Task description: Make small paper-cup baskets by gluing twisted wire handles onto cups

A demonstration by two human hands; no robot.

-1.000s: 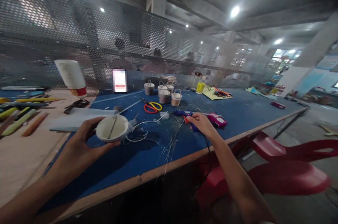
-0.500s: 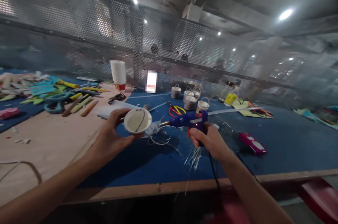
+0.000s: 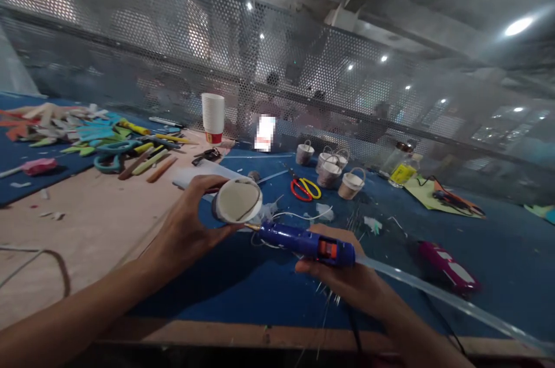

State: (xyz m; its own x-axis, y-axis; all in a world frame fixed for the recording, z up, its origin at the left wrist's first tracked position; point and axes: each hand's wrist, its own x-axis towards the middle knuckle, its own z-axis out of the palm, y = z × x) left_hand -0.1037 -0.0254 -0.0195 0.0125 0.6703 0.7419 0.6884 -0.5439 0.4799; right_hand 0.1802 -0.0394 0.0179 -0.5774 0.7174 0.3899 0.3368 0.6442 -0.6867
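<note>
My left hand (image 3: 193, 220) is closed around a small white paper cup (image 3: 236, 201), its open mouth tilted toward me. A thin dark line runs along the inside of the cup. In my right hand (image 3: 342, 258) is a blue hot glue gun (image 3: 299, 240), turned so its tip meets or nearly meets the cup's lower rim; I cannot tell if they touch. A long clear glue stick (image 3: 433, 287) sticks out of the gun's back. Behind it, loose white cord (image 3: 301, 216) and wispy clear scraps lie on the blue mat (image 3: 195, 293).
Several small handled buckets (image 3: 328, 174) stand behind, beside red-and-yellow scissors (image 3: 306, 188). A stack of paper cups (image 3: 213, 118) is at the back. Left are blue-handled scissors (image 3: 108, 162) and clay-coloured sticks (image 3: 161, 169). A magenta device (image 3: 448, 267) and a yellow-labelled bottle (image 3: 403, 172) lie right.
My right hand has rolled the glue gun over and brought its tip left and down to the cup's lower rim. The view has shifted left, and the cup tilts a little more.
</note>
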